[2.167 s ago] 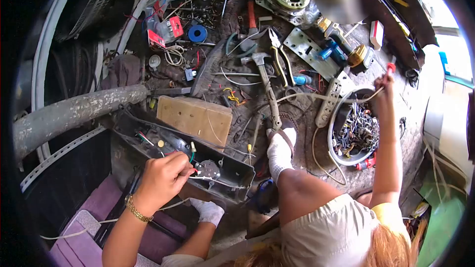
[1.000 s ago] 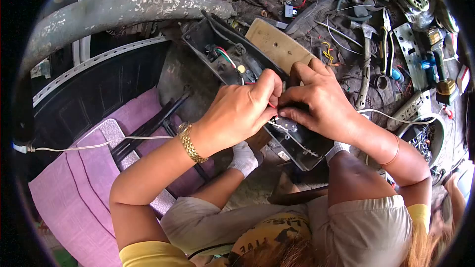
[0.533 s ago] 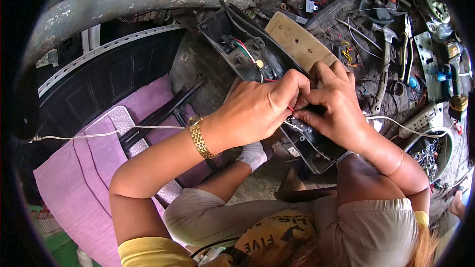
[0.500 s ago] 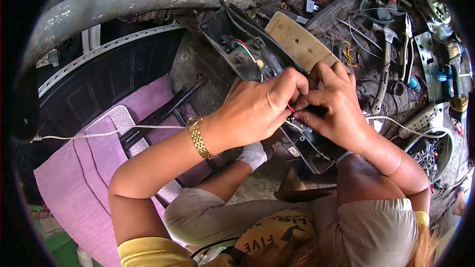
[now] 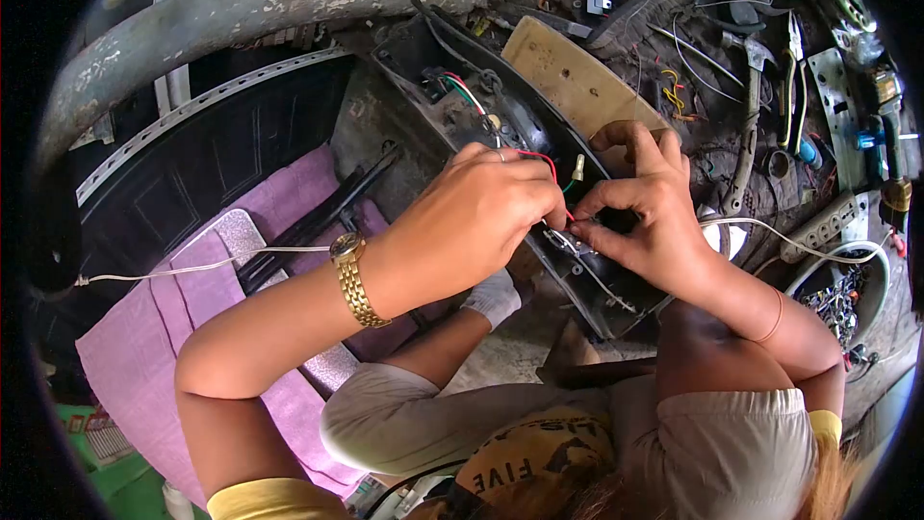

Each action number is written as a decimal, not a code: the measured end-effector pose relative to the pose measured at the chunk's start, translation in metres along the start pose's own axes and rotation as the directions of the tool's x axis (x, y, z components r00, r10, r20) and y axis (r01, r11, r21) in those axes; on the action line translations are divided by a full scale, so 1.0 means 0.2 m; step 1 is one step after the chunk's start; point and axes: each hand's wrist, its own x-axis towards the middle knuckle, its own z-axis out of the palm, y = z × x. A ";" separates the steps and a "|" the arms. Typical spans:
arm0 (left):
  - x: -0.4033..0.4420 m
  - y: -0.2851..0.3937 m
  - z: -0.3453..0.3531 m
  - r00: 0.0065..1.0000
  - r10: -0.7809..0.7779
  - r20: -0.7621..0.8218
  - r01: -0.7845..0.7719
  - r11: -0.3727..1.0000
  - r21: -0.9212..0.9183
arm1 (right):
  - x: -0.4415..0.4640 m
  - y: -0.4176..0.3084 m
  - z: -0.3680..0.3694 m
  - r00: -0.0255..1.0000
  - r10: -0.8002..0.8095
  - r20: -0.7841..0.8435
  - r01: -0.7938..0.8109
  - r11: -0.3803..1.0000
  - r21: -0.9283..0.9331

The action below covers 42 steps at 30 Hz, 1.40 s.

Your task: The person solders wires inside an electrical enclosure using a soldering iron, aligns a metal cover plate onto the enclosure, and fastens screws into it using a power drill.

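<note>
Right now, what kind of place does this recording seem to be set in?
Probably a small repair workshop: a hammer and pliers lie on the grimy floor, near a bucket of small metal parts, and both hands work over a housing with loose wires.

Your metal-link watch band [image 5: 354, 291] is gold. Your thin flexible wire [image 5: 551, 168] is red, and the long trough-shaped housing [image 5: 604, 313] is black.

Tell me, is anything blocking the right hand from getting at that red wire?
Nothing visible is: the right hand appears to pinch the red wire between thumb and forefinger, above the open black housing. The left hand is close beside, but not between them.
</note>
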 end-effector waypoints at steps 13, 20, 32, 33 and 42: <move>0.04 0.05 0.02 0.966 -0.243 0.092 0.223 0.957 0.188 | -0.02 0.01 0.02 0.997 0.064 0.038 -0.065 0.998 0.013; 0.08 0.04 -0.02 0.956 -0.252 0.148 0.220 0.955 0.198 | -0.02 0.00 0.02 0.997 0.066 0.032 -0.067 0.997 0.038; 0.10 0.04 -0.03 0.940 -0.282 0.193 0.257 0.956 0.143 | -0.03 0.01 0.02 0.997 0.069 0.018 -0.070 0.996 0.063; 0.10 0.05 -0.04 0.937 -0.285 0.201 0.255 0.954 0.160 | -0.03 0.01 0.02 0.997 0.071 0.019 -0.072 0.995 0.067; 0.09 0.07 -0.04 0.938 -0.289 0.193 0.255 0.950 0.181 | -0.04 0.00 0.02 0.997 0.068 0.036 -0.072 0.989 0.125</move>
